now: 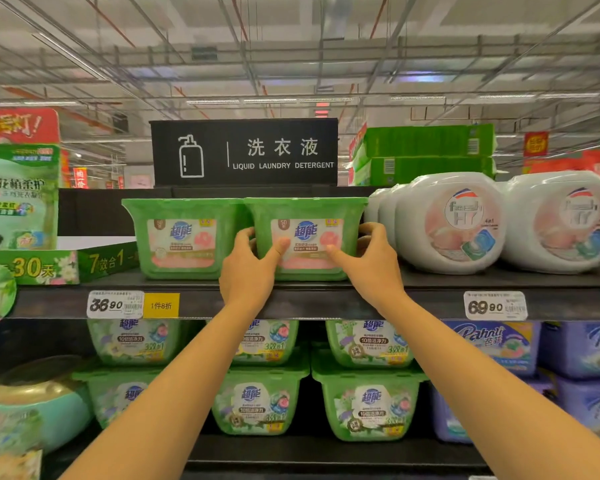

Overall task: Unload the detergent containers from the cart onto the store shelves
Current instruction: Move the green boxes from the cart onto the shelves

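A green detergent tub with a pink label [307,216] stands on the top shelf [430,301], touching a second identical green tub [184,237] on its left. My left hand [248,268] grips the first tub's left side, thumb on the front label. My right hand [371,263] grips its right side, fingers curled round the edge. The cart is out of view.
White round detergent tubs [454,223] stand close on the right of the held tub. A black "Liquid Laundry Detergent" sign [245,152] rises behind. Green tubs [369,407] and purple boxes [499,348] fill the shelf below. A green display box [18,199] sits at left.
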`<state>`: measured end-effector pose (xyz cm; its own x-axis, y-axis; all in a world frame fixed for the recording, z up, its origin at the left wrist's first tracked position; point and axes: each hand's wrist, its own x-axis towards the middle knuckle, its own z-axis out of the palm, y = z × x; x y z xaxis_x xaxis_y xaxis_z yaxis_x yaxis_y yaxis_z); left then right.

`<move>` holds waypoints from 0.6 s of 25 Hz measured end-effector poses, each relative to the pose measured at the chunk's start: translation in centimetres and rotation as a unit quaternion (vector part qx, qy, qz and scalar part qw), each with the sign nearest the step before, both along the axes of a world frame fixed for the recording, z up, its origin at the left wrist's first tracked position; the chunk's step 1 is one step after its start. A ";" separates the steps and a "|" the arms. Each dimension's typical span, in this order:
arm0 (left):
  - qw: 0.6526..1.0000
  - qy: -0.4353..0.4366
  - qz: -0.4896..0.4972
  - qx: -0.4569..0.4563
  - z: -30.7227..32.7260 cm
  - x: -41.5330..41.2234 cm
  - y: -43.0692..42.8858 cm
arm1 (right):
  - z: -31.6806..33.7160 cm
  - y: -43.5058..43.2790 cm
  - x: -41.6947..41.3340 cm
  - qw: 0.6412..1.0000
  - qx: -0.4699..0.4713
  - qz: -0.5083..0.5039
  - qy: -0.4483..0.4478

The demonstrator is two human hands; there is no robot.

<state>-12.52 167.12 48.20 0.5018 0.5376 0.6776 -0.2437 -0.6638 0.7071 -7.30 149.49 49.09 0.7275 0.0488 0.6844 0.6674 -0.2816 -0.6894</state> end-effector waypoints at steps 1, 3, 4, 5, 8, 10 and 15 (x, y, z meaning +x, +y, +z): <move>0.999 0.019 0.027 0.031 -0.2 0.2 0.1 | -0.2 0.0 -0.1 1.000 -0.013 -0.013 -0.010; 0.993 0.051 0.072 0.081 -0.4 0.2 0.3 | -0.4 0.0 -0.2 0.998 -0.043 -0.041 -0.025; 0.991 0.057 0.081 0.086 -0.4 0.3 0.3 | -0.6 0.1 -0.2 0.996 -0.061 -0.057 -0.031; 0.991 0.055 0.087 0.083 -0.4 0.3 0.3 | -0.7 0.3 -0.2 0.993 -0.082 -0.074 -0.037; 0.990 0.031 0.112 0.080 -0.6 0.4 0.1 | -0.9 0.5 -0.1 0.985 -0.120 -0.111 -0.051; 0.991 0.030 0.109 0.077 -0.8 0.5 0.0 | -1.0 0.5 0.0 0.984 -0.126 -0.111 -0.051; 0.998 -0.049 0.007 0.050 -0.3 -1.8 -0.1 | -0.9 0.0 -2.2 0.996 0.050 -0.049 -0.057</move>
<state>-14.28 166.98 47.87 0.4233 0.4713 0.7737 -0.2984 -0.7338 0.6103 -9.49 149.44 48.21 0.6431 -0.0908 0.7604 0.7153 -0.2833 -0.6388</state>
